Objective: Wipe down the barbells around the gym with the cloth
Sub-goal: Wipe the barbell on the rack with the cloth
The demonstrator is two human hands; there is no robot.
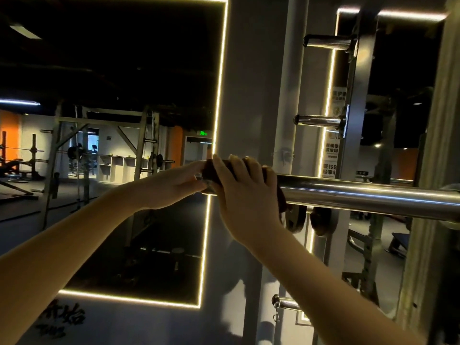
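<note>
- Covering the near end of the barbell (361, 195), your right hand (245, 185) and the cloth (211, 168) hide the tip of the sleeve.
- Your right hand is clenched over the top of the cloth, with the fingers curled down the far side and out of sight.
- Your left hand (179, 180) reaches to the cloth at the bar's end. Its fingertips meet the fabric, but you cannot tell whether they pinch it or only touch it.
- The barbell runs off the right edge, so its far end and its support on the rack (356, 120) are cut off.
- Two dark weight plates (296, 217) sit just below the bar, partly hidden behind your right wrist.
- The mirror (124, 120), framed by a light strip (220, 95), shows dim gym equipment that is hard to make out.
- White notices (331, 155) on the rack carry Chinese characters, cropped by the upright and too blurred to read whole.
- A green exit sign (203, 133) glows in the mirror, its text too small to read.
- Brushed black characters (62, 319) at the lower left include "始"; the rest is unclear.
- The cloth is dark brown and wrapped round the bar under your right palm, with a fold hanging below the bar beside your wrist.
- The barbell sleeve is thick polished steel, lying level at chest height, with bright streaks of reflected light along it.
</note>
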